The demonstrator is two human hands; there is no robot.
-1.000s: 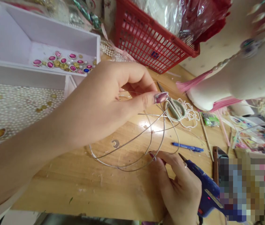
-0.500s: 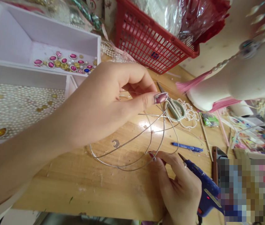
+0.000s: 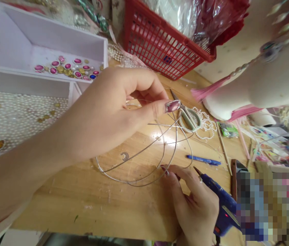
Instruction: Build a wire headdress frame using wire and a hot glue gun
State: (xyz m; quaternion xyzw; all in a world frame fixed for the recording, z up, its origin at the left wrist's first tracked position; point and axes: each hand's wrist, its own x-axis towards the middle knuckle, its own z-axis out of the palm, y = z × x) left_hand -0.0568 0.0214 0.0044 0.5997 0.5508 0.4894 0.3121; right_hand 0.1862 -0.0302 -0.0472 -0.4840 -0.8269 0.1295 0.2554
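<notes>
Thin silvery wire (image 3: 139,150), bent into several loops, spreads between my hands above the wooden table. My left hand (image 3: 134,99) pinches the wire's upper crossing between thumb and fingers, its fingertips partly hidden behind the thumb. Lower down, my right hand (image 3: 192,198) closes thumb and index finger on the bottom of a loop. Just right of that hand lies a blue glue gun (image 3: 221,201) with a small red light. Beyond my left thumb rest scissors (image 3: 190,119) with pale green handles, beside a string of white beads (image 3: 207,124).
White boxes hold pink gems (image 3: 77,61) and many small pearls (image 3: 24,119) at the left. A red basket (image 3: 164,44) of plastic bags stands at the back. A blue pen (image 3: 203,160) lies right of the wire. At right is a white mannequin form (image 3: 257,78) with pink tassels.
The whole view has shifted very slightly. Both hands keep their hold on the wire, with almost no movement between them.
</notes>
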